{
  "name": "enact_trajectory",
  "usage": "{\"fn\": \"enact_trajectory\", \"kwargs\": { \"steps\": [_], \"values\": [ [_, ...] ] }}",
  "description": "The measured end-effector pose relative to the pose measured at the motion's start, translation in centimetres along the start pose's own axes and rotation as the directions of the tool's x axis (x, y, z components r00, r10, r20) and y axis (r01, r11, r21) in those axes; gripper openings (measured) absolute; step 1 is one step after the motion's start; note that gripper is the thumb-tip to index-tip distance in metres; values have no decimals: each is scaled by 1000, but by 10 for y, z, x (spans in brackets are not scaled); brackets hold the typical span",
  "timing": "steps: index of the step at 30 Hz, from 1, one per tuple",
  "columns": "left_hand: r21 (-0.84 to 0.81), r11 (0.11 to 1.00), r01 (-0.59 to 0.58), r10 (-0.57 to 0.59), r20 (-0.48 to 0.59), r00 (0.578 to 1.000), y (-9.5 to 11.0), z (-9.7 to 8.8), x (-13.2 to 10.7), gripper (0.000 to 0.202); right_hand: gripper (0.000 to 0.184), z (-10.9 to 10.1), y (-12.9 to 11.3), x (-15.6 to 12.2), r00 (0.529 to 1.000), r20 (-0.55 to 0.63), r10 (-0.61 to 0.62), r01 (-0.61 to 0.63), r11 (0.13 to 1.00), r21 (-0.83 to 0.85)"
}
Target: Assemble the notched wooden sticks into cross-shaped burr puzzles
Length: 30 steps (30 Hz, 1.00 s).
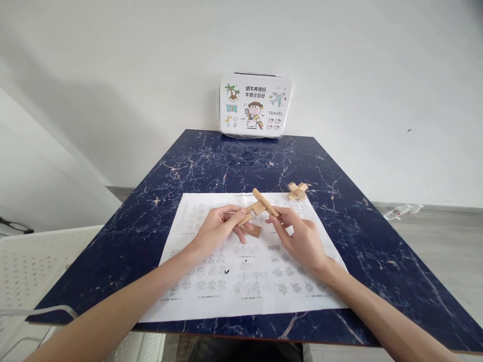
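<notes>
My left hand [215, 227] is closed on a notched wooden puzzle piece [257, 207], gripping its near left end between thumb and fingers. Held at the lower right end by my right hand [302, 235] is a long wooden puzzle stick [265, 202], which slants across the far end of the notched piece. The two appear to touch; whether they interlock, I cannot tell. Below my left fingers is a wooden block [255, 231], partly covered by them. Under both hands lies a printed instruction sheet [241, 307] with rows of small diagrams.
A cross-shaped wooden puzzle [297, 191] sits at the sheet's far right corner. At the back of the dark blue marbled table [181, 166], a white cartoon-printed case [256, 105] leans against the wall. Clear plastic packaging [403, 211] lies on the floor, right.
</notes>
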<state>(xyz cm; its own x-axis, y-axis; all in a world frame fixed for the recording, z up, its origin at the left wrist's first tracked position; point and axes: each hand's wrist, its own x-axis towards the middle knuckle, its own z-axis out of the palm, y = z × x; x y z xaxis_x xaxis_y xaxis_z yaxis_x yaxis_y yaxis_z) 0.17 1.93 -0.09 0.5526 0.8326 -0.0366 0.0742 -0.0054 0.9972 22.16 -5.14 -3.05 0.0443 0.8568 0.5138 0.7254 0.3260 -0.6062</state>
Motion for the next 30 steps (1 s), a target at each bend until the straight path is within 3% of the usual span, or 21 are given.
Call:
{"fn": "enact_trajectory", "kwargs": {
  "steps": [14,30],
  "values": [
    [7,1000,12,-12,54,998,0,-1,2,35,22,-3,5,0,999,52,-15,10,995,102],
    [-11,1000,-6,7,15,1000,-5,3,1,34,21,9,8,-5,999,47,-10,8,999,38]
  ]
}}
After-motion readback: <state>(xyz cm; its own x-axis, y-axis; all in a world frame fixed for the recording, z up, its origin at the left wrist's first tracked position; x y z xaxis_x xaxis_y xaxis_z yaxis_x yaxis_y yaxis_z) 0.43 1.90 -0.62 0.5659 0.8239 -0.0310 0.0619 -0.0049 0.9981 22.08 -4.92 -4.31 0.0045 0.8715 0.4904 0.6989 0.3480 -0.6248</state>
